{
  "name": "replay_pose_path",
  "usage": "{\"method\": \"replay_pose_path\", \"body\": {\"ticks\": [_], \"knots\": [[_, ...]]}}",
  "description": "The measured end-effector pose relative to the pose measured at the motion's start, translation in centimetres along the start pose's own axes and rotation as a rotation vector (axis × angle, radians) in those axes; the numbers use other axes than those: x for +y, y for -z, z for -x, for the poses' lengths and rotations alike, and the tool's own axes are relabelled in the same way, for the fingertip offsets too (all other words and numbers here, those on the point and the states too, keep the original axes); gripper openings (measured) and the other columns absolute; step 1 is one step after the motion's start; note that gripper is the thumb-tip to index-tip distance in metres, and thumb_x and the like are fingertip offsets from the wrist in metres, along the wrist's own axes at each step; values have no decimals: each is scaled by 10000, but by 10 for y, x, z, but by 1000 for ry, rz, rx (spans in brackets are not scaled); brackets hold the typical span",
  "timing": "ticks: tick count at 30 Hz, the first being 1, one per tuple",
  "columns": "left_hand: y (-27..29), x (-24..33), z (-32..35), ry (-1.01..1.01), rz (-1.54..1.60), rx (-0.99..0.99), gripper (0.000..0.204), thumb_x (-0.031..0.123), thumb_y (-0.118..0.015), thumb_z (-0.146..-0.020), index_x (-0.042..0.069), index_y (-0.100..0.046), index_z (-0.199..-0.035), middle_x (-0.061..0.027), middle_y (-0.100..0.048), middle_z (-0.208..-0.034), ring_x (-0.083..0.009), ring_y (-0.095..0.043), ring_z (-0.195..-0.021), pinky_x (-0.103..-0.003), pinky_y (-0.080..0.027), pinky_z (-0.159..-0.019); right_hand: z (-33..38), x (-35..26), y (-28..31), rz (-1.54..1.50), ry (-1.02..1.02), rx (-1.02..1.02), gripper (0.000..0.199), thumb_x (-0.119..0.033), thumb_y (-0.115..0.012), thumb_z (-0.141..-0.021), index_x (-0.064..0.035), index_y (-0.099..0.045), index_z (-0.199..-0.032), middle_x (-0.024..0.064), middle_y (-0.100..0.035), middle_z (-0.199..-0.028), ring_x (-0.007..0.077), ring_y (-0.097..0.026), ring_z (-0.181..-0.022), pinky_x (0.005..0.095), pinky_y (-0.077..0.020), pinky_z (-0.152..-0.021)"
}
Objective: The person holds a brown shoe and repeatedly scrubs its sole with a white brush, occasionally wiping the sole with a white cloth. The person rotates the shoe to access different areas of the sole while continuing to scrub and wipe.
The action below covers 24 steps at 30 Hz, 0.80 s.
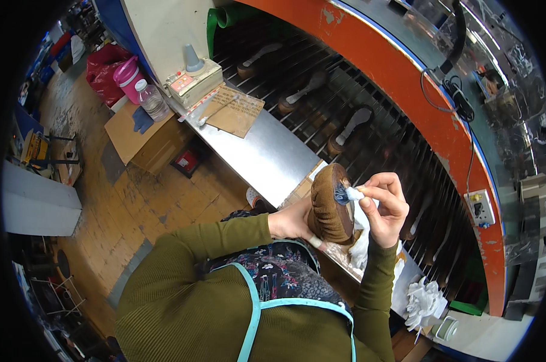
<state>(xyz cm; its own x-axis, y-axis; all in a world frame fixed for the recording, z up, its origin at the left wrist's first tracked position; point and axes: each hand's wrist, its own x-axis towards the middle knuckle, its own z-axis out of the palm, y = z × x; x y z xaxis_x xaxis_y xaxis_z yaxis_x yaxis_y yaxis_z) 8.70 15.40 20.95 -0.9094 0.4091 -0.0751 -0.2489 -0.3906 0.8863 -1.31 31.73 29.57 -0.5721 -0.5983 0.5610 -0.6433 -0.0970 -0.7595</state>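
My left hand (289,221) grips a brown suede shoe (325,208) with a gathered toe, its fingers partly hidden behind the shoe. The shoe is tilted, with its sole turned to the right. A dark, shiny bluish patch (340,194) shows on the sole. Between thumb and fingers, my right hand (384,208) pinches a small wad of white cloth (353,194) against that patch. White cloth (360,246) also lies on the bench just below the shoe.
Beyond the metal bench (243,160), several shoes (352,127) lie soles up on a conveyor of rods under an orange frame (399,78). A cardboard piece (240,114) and control box (193,81) sit far left. Crumpled white gloves (425,301) lie near right.
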Motion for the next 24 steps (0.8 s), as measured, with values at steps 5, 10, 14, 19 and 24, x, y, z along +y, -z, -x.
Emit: {"method": "replay_pose_path", "body": {"ticks": [5,10,14,19,24], "knots": [[-11,17,3,87,111,-80,891,-95,-819,-645,-5,-322,-1379,-124,-550,-1281,-209,-551,-1185,-362,-477,-1011,-12,8,9,-16,49,-41,162,-51,-751,-793,4,-727,-944,86,-552,-952,153,-585,-800,262,-488,-682],[-17,21,-1,227,220,-187,959,-95,-817,-641,-13,-261,-1418,-128,-502,-1339,-208,-503,-1230,-354,-473,-1009,-20,10,21,5,70,-68,165,-39,-752,-786,-2,-730,-945,83,-555,-953,158,-602,-796,271,-500,-688],[-20,17,-4,315,284,-213,998,-104,-808,-645,3,-223,-1447,-126,-453,-1391,-208,-462,-1271,-359,-435,-1049,-18,12,29,10,74,-67,163,-20,-754,-777,-14,-735,-939,74,-560,-951,155,-605,-791,270,-504,-688],[-17,7,-3,351,331,-206,876,-121,-776,-669,-5,-327,-1412,-123,-512,-1341,-216,-496,-1244,-361,-445,-1041,25,28,48,-71,-102,-64,117,-17,-742,-783,-18,-738,-899,72,-574,-969,148,-598,-791,249,-486,-693],[22,-17,17,347,294,-50,755,-123,-764,-656,1,-465,-1338,-123,-565,-1289,-245,-541,-1192,-389,-422,-1058,146,57,47,-357,-646,402,166,-84,-652,-895,4,-640,-1035,36,-602,-920,93,-559,-761,226,-460,-707]]}}
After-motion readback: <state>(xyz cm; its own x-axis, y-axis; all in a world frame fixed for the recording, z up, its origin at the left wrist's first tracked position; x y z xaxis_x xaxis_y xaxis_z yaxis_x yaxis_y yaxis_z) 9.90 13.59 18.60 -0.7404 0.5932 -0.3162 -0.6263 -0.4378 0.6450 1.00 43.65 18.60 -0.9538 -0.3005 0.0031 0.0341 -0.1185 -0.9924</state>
